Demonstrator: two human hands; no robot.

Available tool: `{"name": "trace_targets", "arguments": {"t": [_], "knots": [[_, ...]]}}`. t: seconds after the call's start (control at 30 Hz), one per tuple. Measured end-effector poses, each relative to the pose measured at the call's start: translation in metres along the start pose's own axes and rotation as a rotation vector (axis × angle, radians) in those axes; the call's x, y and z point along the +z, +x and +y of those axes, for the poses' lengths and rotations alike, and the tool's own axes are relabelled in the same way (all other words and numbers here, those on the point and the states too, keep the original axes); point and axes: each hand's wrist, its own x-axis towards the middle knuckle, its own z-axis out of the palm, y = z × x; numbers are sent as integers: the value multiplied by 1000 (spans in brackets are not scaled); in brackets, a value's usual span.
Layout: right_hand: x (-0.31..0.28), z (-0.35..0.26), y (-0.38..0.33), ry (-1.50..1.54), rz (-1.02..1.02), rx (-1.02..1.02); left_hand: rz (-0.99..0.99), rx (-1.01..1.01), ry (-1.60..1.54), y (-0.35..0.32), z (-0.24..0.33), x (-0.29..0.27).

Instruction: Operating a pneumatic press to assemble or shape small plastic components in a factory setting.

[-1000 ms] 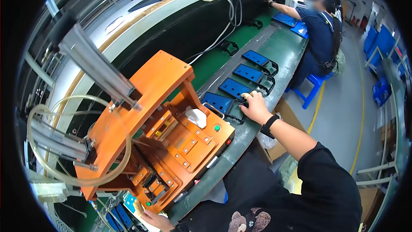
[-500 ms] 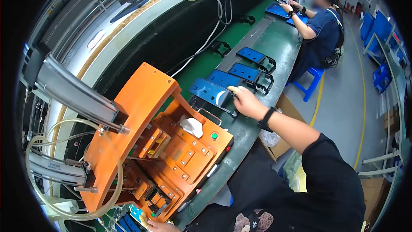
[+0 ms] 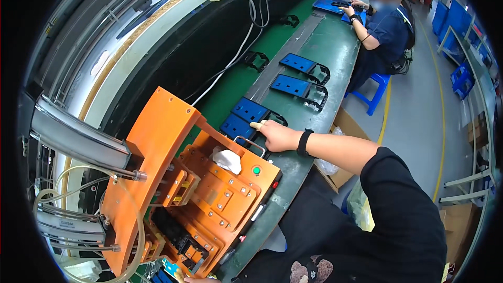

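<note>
My right hand point(image 3: 279, 135) reaches across the bench, its fingers closed at the near edge of a blue panel with a black frame point(image 3: 237, 127); yellow covers sit on the fingertips. That panel lies against another blue panel point(image 3: 250, 109) of the same kind. My left hand point(image 3: 195, 280) is mostly cut off at the lower edge, beside the near corner of an orange press fixture point(image 3: 225, 199); its finger pose is hidden. Inside the fixture rest a long black part point(image 3: 175, 233) and a crumpled white cloth point(image 3: 227, 161).
Two more blue panels with black frames point(image 3: 298, 63) lie farther along the green bench point(image 3: 340, 42). Air cylinders point(image 3: 78, 133) and looped hoses stand left of the fixture. A co-worker point(image 3: 390, 26) sits at the far end. An open carton point(image 3: 340, 173) stands beside the bench.
My right hand has brought the tilted panel down and nearer, flat beside another one. More of the black part shows inside the fixture. My left hand shows less, and the view has shifted slightly.
</note>
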Motion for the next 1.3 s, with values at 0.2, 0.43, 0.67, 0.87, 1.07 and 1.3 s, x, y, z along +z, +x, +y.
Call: {"name": "trace_targets", "arguments": {"t": [0.2,0.43,0.67,0.87,1.07,1.3], "knots": [[-7,2,3,-6,-92,-65,57,-38,-70,-1,0,4],[-43,-12,-16,-227,6,-83,66,72,17,1,-3,1],[-38,13,-34,-70,181,-55,33,289,283,3,-13,-2],[-34,2,-32,23,122,69,70,128,83,1,-8,0],[-31,-3,-28,-53,93,4,48,231,215,1,-4,-2],[-66,11,-30,-173,347,1,97,201,149,1,-19,-4]]}}
